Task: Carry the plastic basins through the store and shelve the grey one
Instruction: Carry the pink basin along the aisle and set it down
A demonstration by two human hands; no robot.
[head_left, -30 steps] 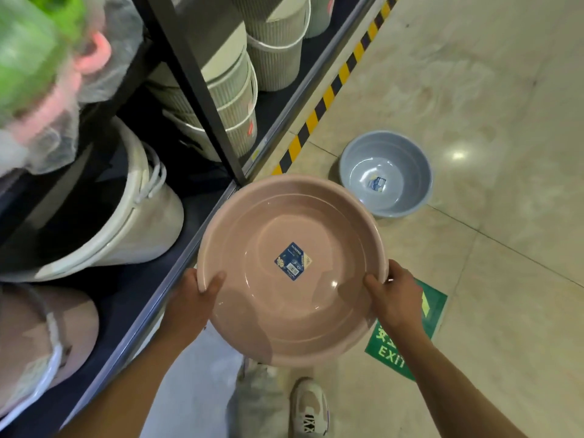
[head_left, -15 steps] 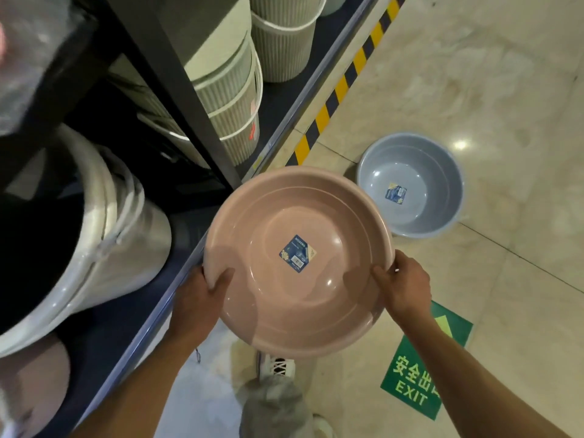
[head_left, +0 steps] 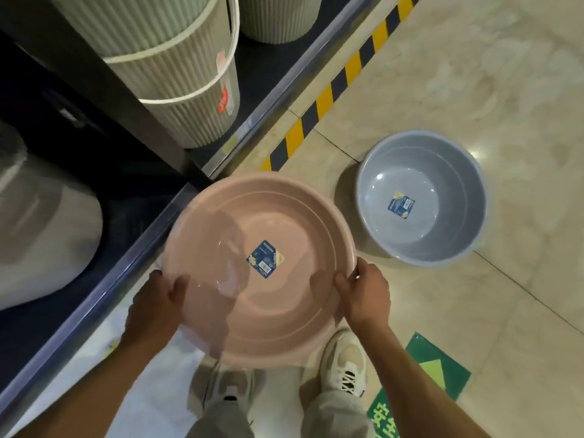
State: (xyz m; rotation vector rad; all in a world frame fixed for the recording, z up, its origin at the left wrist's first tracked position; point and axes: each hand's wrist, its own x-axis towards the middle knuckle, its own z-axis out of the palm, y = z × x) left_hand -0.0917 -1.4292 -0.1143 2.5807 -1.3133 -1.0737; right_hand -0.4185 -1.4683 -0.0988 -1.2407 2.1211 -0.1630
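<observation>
I hold a wide pink plastic basin (head_left: 284, 222) level in front of me, a blue label stuck in its middle. My left hand (head_left: 155, 306) grips its near left rim with the thumb inside. On the near right rim my right hand (head_left: 366, 294) grips the same way. A smaller grey basin (head_left: 442, 172), also with a blue label, stands upright on the tiled floor to the right, apart from the pink one.
A dark low shelf (head_left: 104, 279) with a metal edge runs along the left, holding stacked ribbed buckets (head_left: 177, 74) and a pale bucket (head_left: 41, 229). Yellow-black hazard tape (head_left: 328, 99) lines the floor. A green exit sticker (head_left: 423, 384) lies by my shoes (head_left: 344, 365).
My view has tipped down and forward. The pink basin stays in both hands, and the grey basin now appears closer and further right.
</observation>
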